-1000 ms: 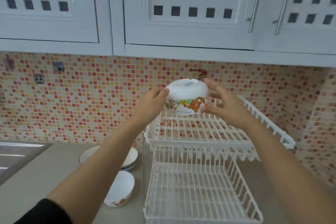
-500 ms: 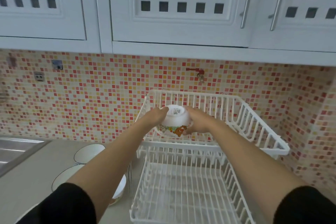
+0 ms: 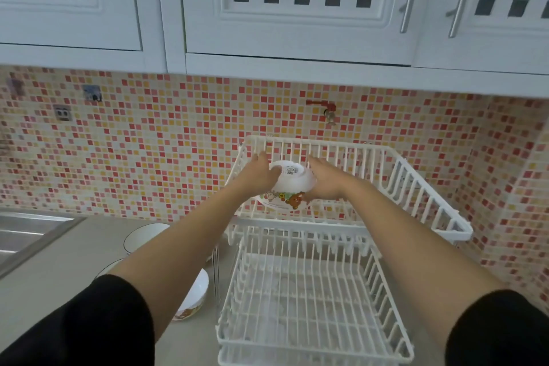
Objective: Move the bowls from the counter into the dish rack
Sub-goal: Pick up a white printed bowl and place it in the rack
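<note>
Since half a second ago we've pushed the cartoon bowl [image 3: 286, 187] deeper and lower into the upper tier [image 3: 416, 187] of the dish rack, upside down, base up, tilted toward us. Likely about to be set on the wires; release not yet done.

Near: lower tier [image 3: 312, 306] holds nothing. On the counter [image 3: 44, 276] left of the rack we count three bowls waiting: a small one with a print [image 3: 193, 297] nearest the rack, a dark-rimmed one [image 3: 110, 266] mostly hidden behind our left arm, another dark-rimmed one [image 3: 142, 238] farther back.

Far: left hand [image 3: 260, 174] and right hand [image 3: 325, 178] both clasp the cartoon bowl from its sides, fingers wrapped on it. One in the rack, three left, by our read.
</note>
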{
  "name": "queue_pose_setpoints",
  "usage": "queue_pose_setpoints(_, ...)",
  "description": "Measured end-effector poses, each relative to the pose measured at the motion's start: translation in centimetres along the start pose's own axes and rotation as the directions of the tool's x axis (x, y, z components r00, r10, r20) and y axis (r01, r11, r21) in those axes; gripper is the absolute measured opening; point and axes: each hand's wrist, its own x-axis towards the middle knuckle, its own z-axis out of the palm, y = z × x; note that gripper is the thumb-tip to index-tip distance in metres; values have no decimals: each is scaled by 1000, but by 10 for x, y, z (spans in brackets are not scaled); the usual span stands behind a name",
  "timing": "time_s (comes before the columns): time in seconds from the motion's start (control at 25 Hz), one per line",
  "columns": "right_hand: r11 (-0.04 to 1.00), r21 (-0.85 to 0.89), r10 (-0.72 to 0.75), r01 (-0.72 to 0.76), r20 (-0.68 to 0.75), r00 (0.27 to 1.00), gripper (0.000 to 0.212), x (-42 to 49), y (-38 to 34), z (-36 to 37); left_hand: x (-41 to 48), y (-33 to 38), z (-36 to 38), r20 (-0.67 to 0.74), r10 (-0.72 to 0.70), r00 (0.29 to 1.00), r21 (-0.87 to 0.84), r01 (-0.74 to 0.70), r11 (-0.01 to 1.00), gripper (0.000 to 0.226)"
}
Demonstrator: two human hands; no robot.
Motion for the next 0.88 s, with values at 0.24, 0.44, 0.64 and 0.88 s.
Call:
queue_pose_setpoints(0.24, 987, -26, -163, 161, -191, 968, 69, -7, -82, -19, -23, -34, -82, -218, -7, 976, -48, -4, 999, 56)
queue_pose_setpoints(0.44, 954, 4, -294, 300, -194, 936, 60, 16, -196, 28, -63, -133, -133, -300, -142, 943, 44, 162, 986, 55)
queue_pose_setpoints(0.64, 925, 63, -367, 374, -102, 925, 53, 27, -277, 129, -102, -258, -132, -242, -342, 908, 152, 384, 911, 49)
queue_pose_setpoints(0.88, 966, 174, -227, 193, 202, 953, 61, 35, -299, 296, -156, -401, -60, -67, -568, 820, 231, 567, 791, 39)
